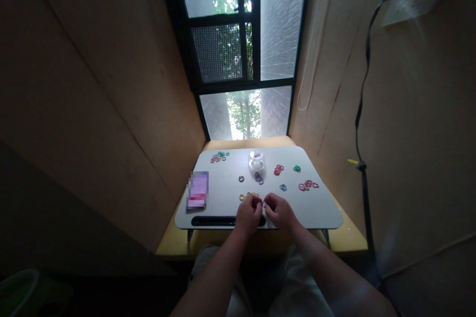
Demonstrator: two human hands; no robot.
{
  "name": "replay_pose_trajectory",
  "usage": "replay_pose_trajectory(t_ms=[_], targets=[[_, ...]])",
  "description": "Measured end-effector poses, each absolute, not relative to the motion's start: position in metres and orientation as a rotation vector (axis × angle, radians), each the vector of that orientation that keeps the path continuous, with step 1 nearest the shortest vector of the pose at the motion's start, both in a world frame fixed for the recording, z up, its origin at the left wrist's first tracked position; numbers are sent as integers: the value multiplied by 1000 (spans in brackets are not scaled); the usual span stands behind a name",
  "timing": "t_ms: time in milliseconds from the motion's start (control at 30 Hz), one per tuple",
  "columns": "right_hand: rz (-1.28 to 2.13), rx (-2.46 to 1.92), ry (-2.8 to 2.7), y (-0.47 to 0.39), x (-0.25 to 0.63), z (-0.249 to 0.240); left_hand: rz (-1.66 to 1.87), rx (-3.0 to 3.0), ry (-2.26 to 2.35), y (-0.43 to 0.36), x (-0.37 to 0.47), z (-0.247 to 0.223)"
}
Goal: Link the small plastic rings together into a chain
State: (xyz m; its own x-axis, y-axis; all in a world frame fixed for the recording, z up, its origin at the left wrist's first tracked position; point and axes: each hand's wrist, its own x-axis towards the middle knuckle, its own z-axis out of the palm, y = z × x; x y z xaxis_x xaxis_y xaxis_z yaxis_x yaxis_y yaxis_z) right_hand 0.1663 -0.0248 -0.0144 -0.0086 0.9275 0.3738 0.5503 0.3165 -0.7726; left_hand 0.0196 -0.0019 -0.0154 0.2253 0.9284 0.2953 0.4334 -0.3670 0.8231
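Note:
My left hand (250, 214) and my right hand (280, 212) meet above the front of a white lap table (223, 188). Their fingers are pinched together, fingertips nearly touching. Between them shows a small bluish thing (264, 203), too small to name, perhaps one of the little hair ties. Just beyond my left hand lie yellow hair ties (242, 197), partly hidden by my fingers. Farther back are a dark hair tie (241, 179) and purple ones (259, 178). Teal hair ties (283, 187) lie beyond my right hand.
A clear round container (256, 162) stands near the back. Red (278, 170), green (296, 168) and pink hair ties (308, 185) lie right; a mixed-colour pile (219, 157) lies back left. A blurred purple packet or phone (198, 189) lies left. A black slot (213, 221) edges the front.

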Motion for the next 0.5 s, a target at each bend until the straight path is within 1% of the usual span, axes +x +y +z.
replay_pose_trajectory(t_ms=[233, 500], targets=[[538, -1338, -1663, -23, 166, -18, 1105, 1940, 1217, -1, 20, -15], [449, -1401, -1598, -22, 167, -17, 1009, 1967, 1242, -5, 21, -13]])
